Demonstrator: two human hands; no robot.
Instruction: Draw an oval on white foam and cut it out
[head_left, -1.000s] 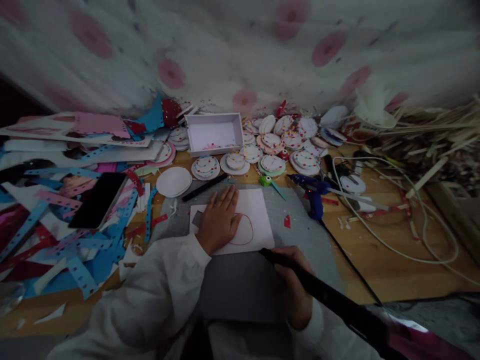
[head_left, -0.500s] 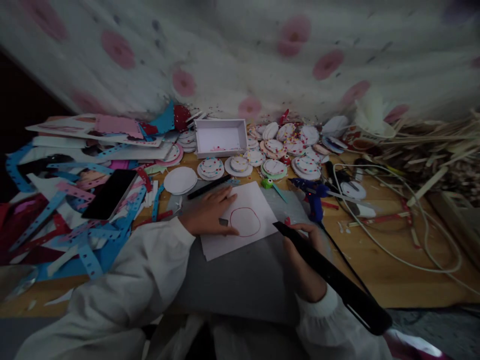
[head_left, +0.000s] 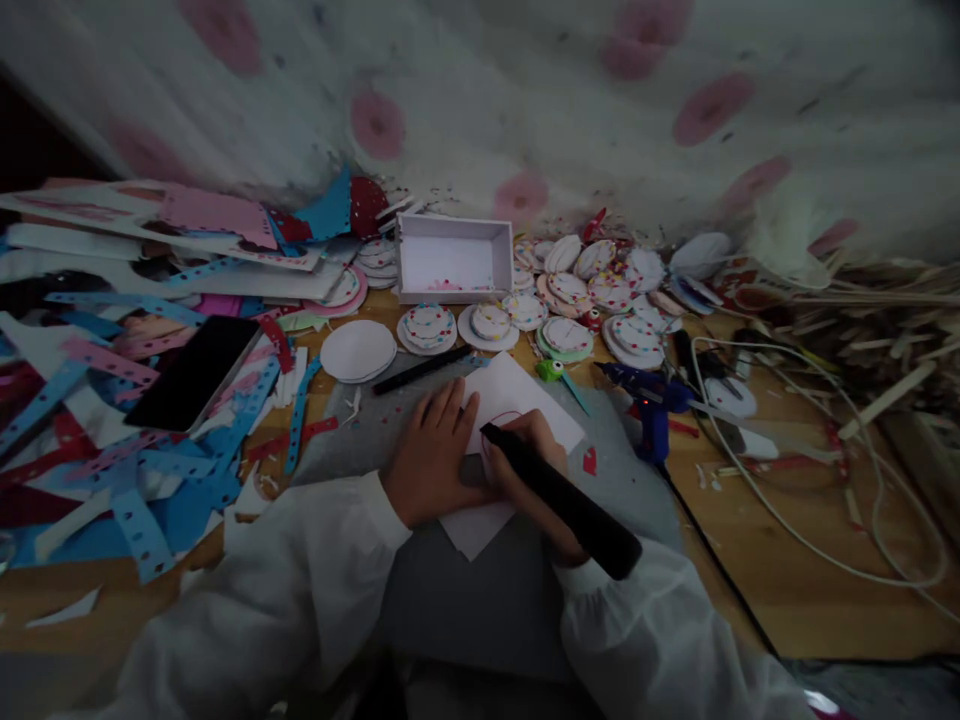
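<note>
White paper (head_left: 553, 411) lies tilted on the grey mat (head_left: 480, 600), a red curved line partly visible on it. My left hand (head_left: 439, 455) rests on the paper's left part, fingers spread and pressing flat. Wrapped round a thick black pen-shaped tool (head_left: 570, 500), my right hand (head_left: 536, 470) is over the paper's right part. The tool's tip is at the red line, just right of my left fingers. Both hands hide much of the drawn circle.
Behind the mat stand a white box (head_left: 454, 260), decorated paper discs (head_left: 427, 327) and plain discs (head_left: 358, 350). Coloured scraps and a phone (head_left: 196, 372) lie left. On the right are a blue glue gun (head_left: 652, 400), a white cable (head_left: 787, 520) and thin sticks (head_left: 892, 340).
My right hand has moved left onto the paper with the black tool, its tip now at the drawn line. The paper has turned, and the view has shifted slightly.
</note>
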